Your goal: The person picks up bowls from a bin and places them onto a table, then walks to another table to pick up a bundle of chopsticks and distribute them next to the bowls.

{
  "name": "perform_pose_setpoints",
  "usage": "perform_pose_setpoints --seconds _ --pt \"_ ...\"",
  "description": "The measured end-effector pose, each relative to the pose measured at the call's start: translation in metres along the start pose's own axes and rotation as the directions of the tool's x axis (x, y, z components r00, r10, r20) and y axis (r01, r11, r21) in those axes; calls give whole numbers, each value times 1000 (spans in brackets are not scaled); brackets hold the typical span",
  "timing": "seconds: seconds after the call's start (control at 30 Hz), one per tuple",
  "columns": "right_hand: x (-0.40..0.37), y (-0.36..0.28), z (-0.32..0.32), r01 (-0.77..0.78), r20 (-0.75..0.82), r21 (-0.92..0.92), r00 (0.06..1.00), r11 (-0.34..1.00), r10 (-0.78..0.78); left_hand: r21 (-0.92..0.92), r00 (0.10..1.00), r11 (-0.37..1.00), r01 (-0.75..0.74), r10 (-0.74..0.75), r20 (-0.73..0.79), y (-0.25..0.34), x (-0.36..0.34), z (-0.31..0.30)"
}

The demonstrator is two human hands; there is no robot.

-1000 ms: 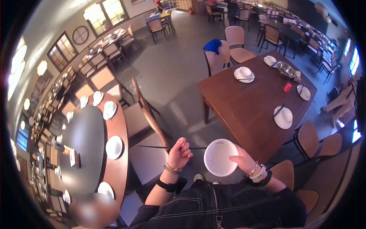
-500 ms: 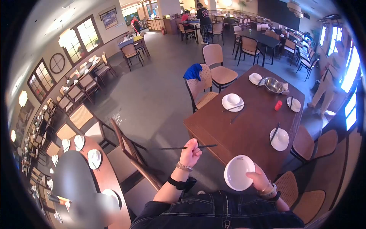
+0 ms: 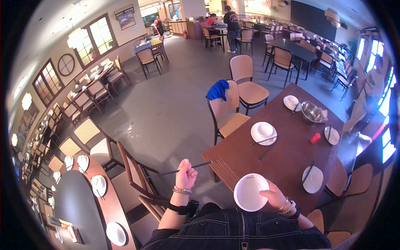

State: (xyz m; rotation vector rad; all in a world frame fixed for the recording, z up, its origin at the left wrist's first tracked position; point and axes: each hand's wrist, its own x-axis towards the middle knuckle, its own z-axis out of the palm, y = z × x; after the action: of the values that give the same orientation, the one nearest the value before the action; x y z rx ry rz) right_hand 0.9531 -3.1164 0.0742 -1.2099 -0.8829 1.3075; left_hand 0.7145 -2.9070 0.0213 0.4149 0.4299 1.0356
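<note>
My left hand [image 3: 186,175] is closed around dark chopsticks [image 3: 201,165], raised over the gap left of the brown table [image 3: 233,160]. A white bowl [image 3: 251,192] is in my right hand [image 3: 274,195], tilted so its inside faces me, at the near edge of that table. On the tabletop stand a plate with a small bowl [image 3: 263,133] and chopsticks, a white plate [image 3: 312,180] with a chopstick on it, a red cup [image 3: 315,138], a metal bowl [image 3: 311,111] and further white dishes [image 3: 332,135].
A blue cloth [image 3: 218,90] hangs on a chair [image 3: 225,109] beyond the table. At the left a round table [image 3: 109,200] carries white dishes, with chairs [image 3: 135,166] beside it. People [image 3: 231,27] are at the back; another person [image 3: 372,89] stands at the right.
My left hand with the chopsticks has moved left and down, and the chopsticks slant more. The bowl in my right hand has shifted slightly left. The view has turned, so the table appears lower.
</note>
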Motion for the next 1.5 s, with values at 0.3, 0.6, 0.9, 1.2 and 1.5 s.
perform_pose_setpoints --seconds 0.3,0.6,0.9,1.2,1.5 --pt "169 10 38 -41 104 -5 994 999 42 31 973 985 -172 174 -151 108 117 -64" --pt "421 -14 171 -50 160 -32 986 998 55 41 979 996 -80 86 -184 268 277 -136" --pt "616 -33 233 -81 196 -33 977 996 86 131 944 979 -154 184 -272 394 389 -214" --pt "884 -62 293 -57 180 -55 981 997 66 117 798 920 -373 383 -466 544 516 -279" --pt "1179 -98 453 0 370 -40 929 999 14 203 569 725 -658 655 -497 711 585 -348"
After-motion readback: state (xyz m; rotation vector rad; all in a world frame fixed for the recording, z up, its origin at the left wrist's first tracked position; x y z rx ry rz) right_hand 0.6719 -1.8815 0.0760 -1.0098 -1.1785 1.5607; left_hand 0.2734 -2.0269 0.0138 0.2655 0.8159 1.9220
